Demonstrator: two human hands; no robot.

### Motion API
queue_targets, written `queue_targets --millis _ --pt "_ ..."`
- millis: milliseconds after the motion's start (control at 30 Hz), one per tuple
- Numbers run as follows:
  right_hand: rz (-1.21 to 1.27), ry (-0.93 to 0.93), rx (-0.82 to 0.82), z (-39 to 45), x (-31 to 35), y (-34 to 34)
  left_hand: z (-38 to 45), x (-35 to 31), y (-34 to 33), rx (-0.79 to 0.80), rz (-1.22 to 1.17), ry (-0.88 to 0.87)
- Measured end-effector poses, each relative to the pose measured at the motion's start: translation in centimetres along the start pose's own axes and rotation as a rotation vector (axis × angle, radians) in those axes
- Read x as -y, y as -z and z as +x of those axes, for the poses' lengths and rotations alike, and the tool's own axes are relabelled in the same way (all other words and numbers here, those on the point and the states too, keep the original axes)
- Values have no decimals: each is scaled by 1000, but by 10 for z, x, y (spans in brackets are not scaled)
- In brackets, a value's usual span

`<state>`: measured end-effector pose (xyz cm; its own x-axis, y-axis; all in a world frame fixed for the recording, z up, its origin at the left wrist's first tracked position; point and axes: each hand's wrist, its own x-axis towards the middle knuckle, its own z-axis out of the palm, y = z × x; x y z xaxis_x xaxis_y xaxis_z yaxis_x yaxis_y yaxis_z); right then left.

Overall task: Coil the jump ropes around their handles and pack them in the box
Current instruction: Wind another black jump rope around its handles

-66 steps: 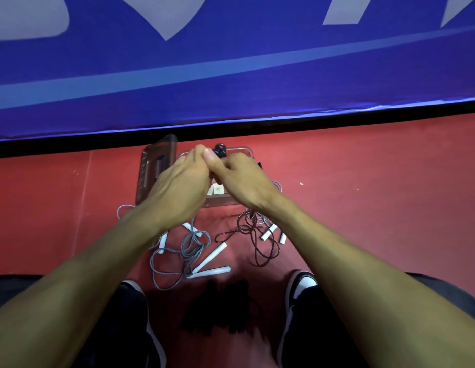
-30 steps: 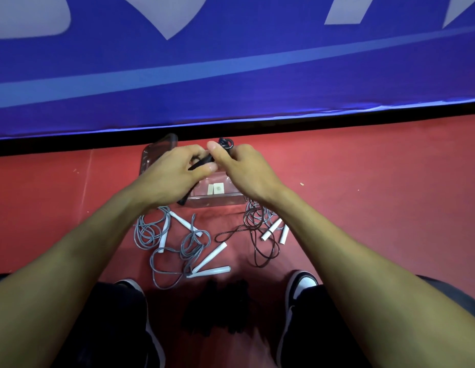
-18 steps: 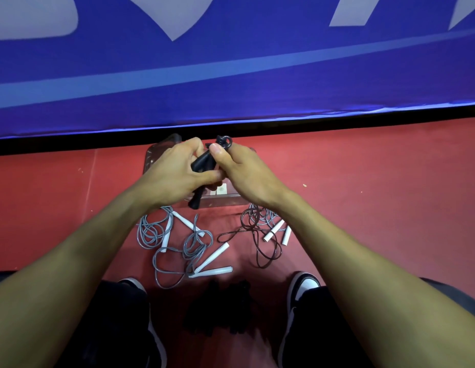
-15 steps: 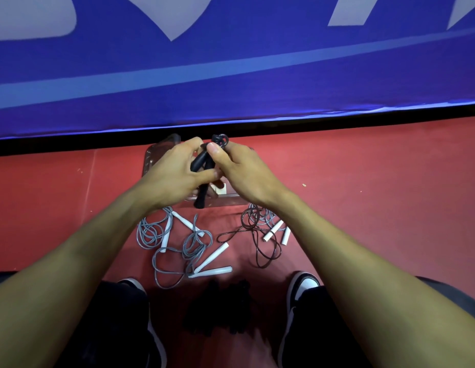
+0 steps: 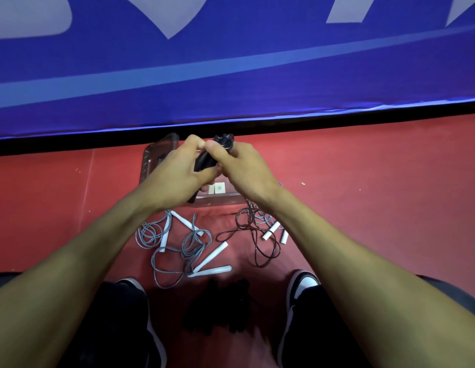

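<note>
While both hands (image 5: 204, 168) grip black handles (image 5: 204, 160), clear box (image 5: 220, 199) holds labels (image 5: 217, 187).

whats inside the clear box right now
Only small pale labels show through the clear box near its front wall. The left hand and right hand, holding black handles, cover the rest.

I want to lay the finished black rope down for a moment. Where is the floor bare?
Bare red floor lies right of the clear box, and more left of the lid. Between box and shoes it is crowded: grey ropes and a dark rope sprawl there. Both hands hold the black rope over the box.
</note>
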<state>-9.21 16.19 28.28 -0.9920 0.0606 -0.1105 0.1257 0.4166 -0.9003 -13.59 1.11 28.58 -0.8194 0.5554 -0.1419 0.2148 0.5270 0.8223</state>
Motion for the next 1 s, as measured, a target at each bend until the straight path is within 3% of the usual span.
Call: queue_targets --millis 200,300,367,433,533,667,833,1000 --pt "137 -40 25 -3 1 1 -2 -2 10 172 -204 21" --pt "145 -63 22 -2 3 3 -2 -3 6 183 -267 76" --pt "-4 -78 -4 0 1 3 1 -1 3 124 -174 94" --pt "-114 -85 1 -2 -1 2 1 0 1 55 103 91" --pt "-86 -89 3 -4 -2 -2 -7 -8 -6 22 311 52" --pt "95 -173 -71 5 -7 -1 -6 -14 -9 86 204 47" --pt "142 -205 -85 9 -12 1 0 -12 3 172 -127 47" --pt "172 -195 -37 7 -10 -1 1 -5 6 136 6 39"
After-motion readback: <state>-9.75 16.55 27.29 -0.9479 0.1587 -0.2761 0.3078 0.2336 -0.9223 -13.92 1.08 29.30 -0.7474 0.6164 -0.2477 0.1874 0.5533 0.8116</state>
